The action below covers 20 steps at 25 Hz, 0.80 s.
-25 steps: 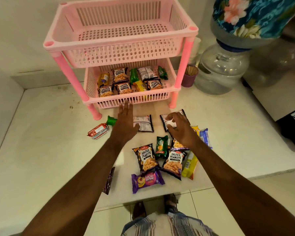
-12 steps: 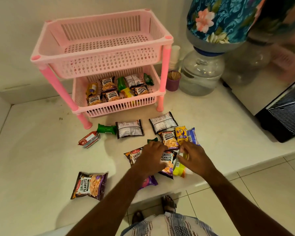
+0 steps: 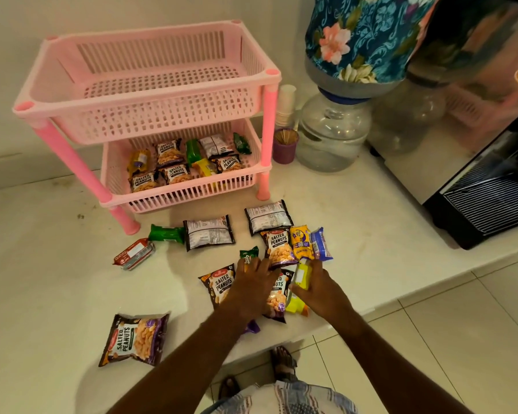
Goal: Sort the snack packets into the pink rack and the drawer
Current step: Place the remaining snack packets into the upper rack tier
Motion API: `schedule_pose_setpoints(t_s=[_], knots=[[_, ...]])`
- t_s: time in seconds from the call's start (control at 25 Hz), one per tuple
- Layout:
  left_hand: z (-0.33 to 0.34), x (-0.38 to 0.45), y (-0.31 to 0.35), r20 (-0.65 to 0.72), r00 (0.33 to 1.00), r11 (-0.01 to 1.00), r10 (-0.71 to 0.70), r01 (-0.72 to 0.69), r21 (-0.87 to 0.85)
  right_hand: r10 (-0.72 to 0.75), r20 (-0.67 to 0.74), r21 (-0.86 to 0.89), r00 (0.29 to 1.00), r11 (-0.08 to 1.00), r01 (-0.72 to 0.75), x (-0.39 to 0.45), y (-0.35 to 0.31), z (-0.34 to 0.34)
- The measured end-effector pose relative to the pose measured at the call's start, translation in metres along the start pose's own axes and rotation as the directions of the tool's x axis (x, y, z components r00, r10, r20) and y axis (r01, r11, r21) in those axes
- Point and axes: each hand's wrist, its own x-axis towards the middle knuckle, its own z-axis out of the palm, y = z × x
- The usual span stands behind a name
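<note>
Head view: left hand (image 3: 253, 289) fingers flat on peanut packets (image 3: 222, 283); right hand (image 3: 322, 289) fingers gripping yellow packet (image 3: 302, 276).

Bare forearms, no sleeves, striped shirt (image 3: 284, 397) — blue, white, reddish lines — dark sandals (image 3: 283, 361)

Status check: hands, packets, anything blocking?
Left hand flat on peanut packets, right hand gripping yellow packet. Pink rack: top tier bare, bottom part-filled. Nothing blocking.

Snack packets (image 3: 208, 233) before half-filled pink rack (image 3: 150, 109)
</note>
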Motion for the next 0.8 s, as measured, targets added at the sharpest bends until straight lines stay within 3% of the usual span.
schedule_pose_setpoints(t_s=[0.32, 0.52, 0.8], knots=[[-0.009, -0.004, 0.011, -0.151, 0.989, 1.000, 0.010, -0.012, -0.011, -0.017, 0.073, 0.100, 0.997, 0.995, 0.010, -0.003, -0.007, -0.013], [-0.033, -0.018, 0.004, -0.169, 0.986, 0.995, 0.001, -0.019, -0.102, -0.044, 0.031, 0.150, 0.999, 0.988, 0.039, -0.011, -0.021, -0.037], [-0.106, -0.049, -0.036, -0.357, 0.930, 0.967, -0.092, -0.002, -0.254, -0.200, -0.080, 0.229, 0.976, 0.950, 0.213, -0.012, -0.087, -0.101]])
